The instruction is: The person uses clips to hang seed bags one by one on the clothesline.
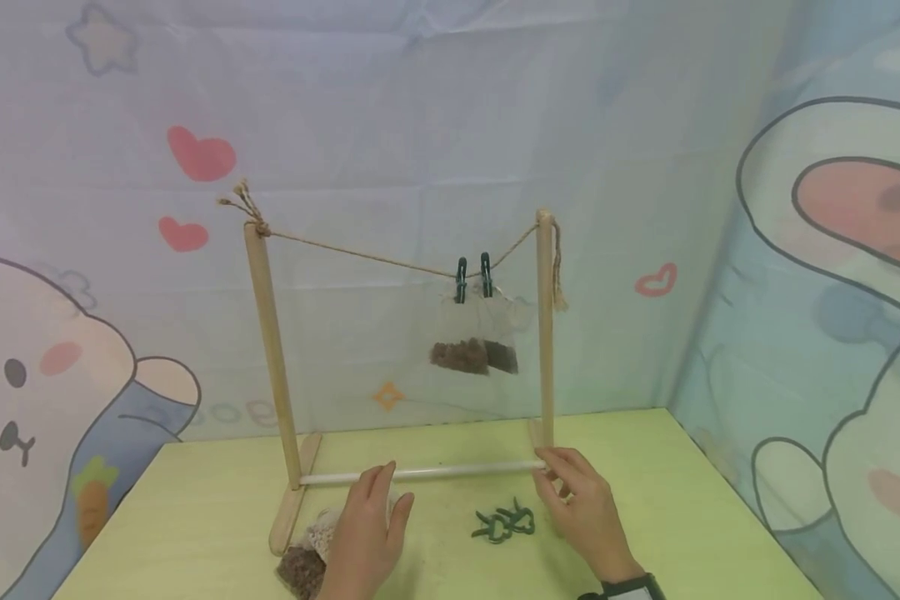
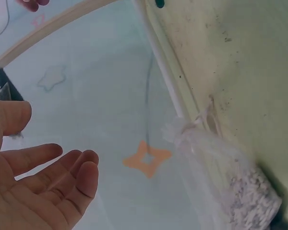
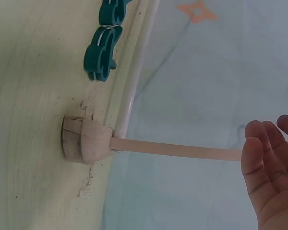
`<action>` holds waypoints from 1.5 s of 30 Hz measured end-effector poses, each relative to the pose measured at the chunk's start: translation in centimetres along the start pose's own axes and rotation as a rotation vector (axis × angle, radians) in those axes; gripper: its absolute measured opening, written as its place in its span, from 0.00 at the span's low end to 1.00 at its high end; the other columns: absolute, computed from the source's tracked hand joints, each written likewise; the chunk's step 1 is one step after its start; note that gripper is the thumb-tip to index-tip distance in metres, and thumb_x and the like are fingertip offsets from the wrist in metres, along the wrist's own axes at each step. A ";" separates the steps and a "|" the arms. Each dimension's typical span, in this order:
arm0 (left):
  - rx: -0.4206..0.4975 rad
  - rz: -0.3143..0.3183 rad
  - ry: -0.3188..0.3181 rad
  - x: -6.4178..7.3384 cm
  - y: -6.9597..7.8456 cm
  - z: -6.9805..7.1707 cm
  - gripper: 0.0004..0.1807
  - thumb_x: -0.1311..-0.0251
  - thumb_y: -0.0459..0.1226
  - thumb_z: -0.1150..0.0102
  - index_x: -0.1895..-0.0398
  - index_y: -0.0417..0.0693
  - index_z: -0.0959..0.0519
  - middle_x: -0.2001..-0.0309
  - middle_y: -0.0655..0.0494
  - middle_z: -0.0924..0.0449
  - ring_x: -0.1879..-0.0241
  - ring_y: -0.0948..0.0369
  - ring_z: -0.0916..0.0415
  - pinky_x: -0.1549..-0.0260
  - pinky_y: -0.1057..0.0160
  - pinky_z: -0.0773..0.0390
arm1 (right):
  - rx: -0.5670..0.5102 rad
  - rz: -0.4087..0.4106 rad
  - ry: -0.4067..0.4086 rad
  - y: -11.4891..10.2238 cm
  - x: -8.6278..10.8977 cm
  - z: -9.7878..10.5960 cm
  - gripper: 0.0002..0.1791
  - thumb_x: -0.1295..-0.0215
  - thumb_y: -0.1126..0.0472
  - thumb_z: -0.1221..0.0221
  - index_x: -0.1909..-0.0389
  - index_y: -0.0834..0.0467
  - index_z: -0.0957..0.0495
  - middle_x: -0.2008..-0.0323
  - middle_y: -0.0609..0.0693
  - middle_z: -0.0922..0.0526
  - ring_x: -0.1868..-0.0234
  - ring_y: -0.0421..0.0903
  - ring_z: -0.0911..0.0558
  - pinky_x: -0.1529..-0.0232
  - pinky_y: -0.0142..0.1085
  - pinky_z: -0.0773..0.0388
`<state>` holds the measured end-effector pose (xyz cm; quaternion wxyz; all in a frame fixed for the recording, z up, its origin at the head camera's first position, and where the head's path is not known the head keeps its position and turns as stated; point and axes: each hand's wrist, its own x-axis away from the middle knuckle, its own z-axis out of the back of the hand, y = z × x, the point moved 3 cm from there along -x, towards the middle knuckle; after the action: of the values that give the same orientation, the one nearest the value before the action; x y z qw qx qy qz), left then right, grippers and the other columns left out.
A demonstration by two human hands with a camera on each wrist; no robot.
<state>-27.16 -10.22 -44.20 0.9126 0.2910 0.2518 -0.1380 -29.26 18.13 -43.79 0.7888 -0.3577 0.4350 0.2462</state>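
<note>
My left hand [image 1: 367, 533] hovers over the table, fingers relaxed and nothing in its grasp. Beside and partly behind it lies a knotted clear plastic bag [image 2: 252, 199] with pale speckled contents, next to a dark brown clump [image 1: 300, 571]. My right hand [image 1: 581, 508], loosely curled and holding nothing, is in front of the right post [image 1: 546, 333] of a wooden frame. Between the hands, green plastic clips [image 1: 504, 523] lie on the table. Two dark green clips [image 1: 461, 279] on the sagging rope [image 1: 360, 252] hold clear bags with brown contents [image 1: 461, 357].
The frame's left post [image 1: 270, 350] leans slightly, its wooden foot [image 1: 288, 517] on the pale yellow table [image 1: 682, 500]. A white rod [image 1: 450, 472] joins the two sides low down. Printed cloth [image 1: 360, 108] hangs behind and to the right.
</note>
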 end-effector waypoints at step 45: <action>-0.165 -0.223 -0.223 2.3 4.6 -6.6 0.24 0.32 0.45 0.33 0.40 0.39 0.21 0.47 0.47 0.19 0.54 0.53 0.20 0.60 0.62 0.17 | 0.202 -0.375 -0.753 2.9 3.9 -4.0 0.15 0.48 0.70 0.28 0.84 0.54 0.22 0.73 0.46 0.27 0.71 0.43 0.31 0.70 0.34 0.30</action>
<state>-25.91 -2.86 -47.92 0.9346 0.1682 0.1905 -0.2487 -31.43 17.12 -49.66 0.9546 -0.2369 0.0661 0.1683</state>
